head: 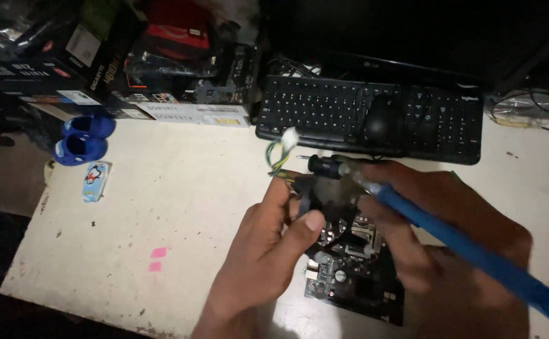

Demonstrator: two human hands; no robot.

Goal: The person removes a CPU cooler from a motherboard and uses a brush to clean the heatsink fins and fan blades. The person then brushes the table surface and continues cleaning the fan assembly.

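Head view: left hand [268, 251] grips the black fan [325, 191] above the circuit board [356, 276]; right hand [450, 251] is closed on the blue-handled tool [475, 254]. A slip could gouge the board; the fan wire [279, 154] could snag.

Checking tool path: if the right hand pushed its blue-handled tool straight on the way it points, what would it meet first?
Probably the black cooler fan that the left hand holds over the motherboard; the tool in the right hand already reaches it, though depth is unclear.

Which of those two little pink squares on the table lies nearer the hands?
The upper pink square; it sits farther right, closer to the left hand, than the lower one.
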